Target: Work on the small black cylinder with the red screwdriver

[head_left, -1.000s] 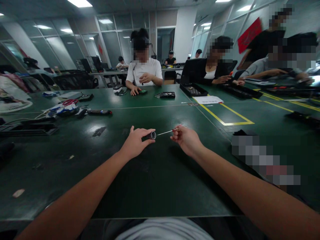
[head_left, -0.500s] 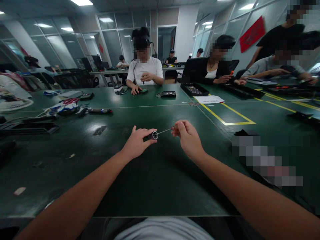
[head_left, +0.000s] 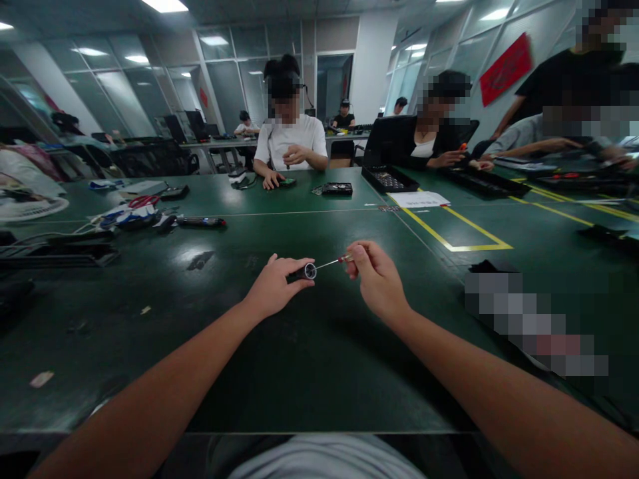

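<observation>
Above the green table, my left hand (head_left: 272, 286) pinches a short dark cylinder (head_left: 309, 271) between thumb and fingers. Its round open end, with a pale rim, faces toward me and to the right; what lies inside is too small to make out. My right hand (head_left: 372, 273) is closed on the handle of a thin screwdriver (head_left: 333, 263) with a reddish collar. The metal shaft points left, and its tip is at the cylinder's open end. Whether the tip touches anything inside, I cannot tell.
A dark screwdriver-like tool (head_left: 202, 222) lies at the left, near red-handled scissors (head_left: 144, 201) and mixed parts. Opposite me sits a person in a white shirt (head_left: 299, 141). A black tray (head_left: 389, 178), a white paper (head_left: 419, 199) and yellow tape (head_left: 482, 248) are farther right.
My right hand's grip on the screwdriver has shifted slightly, and more of its reddish collar and handle shows. The cylinder stays nearly in place in my left hand.
</observation>
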`<state>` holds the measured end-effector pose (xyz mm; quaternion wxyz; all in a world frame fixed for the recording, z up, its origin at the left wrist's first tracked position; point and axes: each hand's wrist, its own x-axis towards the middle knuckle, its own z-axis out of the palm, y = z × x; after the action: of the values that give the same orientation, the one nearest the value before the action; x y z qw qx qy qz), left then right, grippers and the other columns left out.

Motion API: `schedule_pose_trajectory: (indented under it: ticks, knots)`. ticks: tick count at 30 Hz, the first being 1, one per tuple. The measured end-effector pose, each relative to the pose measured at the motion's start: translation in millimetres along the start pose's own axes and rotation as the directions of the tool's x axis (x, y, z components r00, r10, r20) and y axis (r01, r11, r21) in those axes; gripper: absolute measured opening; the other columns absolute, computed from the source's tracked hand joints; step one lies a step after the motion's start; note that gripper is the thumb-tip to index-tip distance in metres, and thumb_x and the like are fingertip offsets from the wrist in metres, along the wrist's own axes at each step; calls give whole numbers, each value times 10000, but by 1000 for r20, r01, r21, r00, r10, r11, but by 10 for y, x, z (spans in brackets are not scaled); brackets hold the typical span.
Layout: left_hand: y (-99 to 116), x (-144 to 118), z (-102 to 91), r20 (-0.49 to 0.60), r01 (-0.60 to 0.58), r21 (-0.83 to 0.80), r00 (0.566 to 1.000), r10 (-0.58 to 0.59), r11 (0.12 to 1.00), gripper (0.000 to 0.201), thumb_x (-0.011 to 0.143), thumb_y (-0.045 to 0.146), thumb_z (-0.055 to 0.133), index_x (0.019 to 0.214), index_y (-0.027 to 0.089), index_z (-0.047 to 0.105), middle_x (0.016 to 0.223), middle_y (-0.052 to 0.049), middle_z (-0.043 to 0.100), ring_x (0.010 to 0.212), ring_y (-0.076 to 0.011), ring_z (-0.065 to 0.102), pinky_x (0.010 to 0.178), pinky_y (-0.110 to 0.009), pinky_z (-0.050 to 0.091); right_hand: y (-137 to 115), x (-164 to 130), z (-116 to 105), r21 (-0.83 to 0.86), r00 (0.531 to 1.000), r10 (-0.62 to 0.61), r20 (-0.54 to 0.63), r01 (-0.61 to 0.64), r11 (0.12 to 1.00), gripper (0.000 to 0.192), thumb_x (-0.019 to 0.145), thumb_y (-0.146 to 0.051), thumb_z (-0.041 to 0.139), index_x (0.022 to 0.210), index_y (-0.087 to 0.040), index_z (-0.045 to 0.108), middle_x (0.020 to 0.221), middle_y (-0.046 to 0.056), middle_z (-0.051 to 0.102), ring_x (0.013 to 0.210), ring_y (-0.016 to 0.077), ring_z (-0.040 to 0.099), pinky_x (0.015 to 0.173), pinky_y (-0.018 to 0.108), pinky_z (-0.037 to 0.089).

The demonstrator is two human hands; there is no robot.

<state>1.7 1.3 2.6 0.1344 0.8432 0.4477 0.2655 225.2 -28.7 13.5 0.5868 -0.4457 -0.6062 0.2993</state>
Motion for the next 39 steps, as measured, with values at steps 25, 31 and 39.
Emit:
schedule_pose_trajectory:
  ticks: [25, 31, 39]
  knots:
    - [-9, -15, 14, -14, 15, -46, 1000, -15, 999, 422, 869, 391, 725, 1279, 305, 672, 1179, -20, 727, 1060, -238, 654, 977, -398, 484, -62, -72, -17, -183, 993, -64, 97, 81, 980, 240, 1013, -370, 440, 1097, -231, 617, 851, 25, 666, 766, 190, 615, 701, 331, 461]
    - [19, -6, 12, 11, 13, -48, 1000, -12, 999, 407, 862, 352, 737, 1262, 295, 684, 1176, -22, 729, 1058, -236, 648, 954, -379, 479, -107, -70, -15, -249, 994, -69, 85, 88, 964, 335, 1020, -437, 419, 980, -222, 673, 806, 28, 676, 699, 176, 608, 663, 317, 446]
    - [31, -8, -24, -47, 50, -25, 998, -51, 998, 399, 862, 342, 735, 1252, 277, 687, 1135, -35, 736, 1025, -246, 643, 913, -384, 487, -61, -49, -20, -190, 995, -28, 101, 46, 981, 233, 1011, -353, 419, 946, -231, 606, 791, 11, 626, 717, 177, 586, 653, 316, 432]
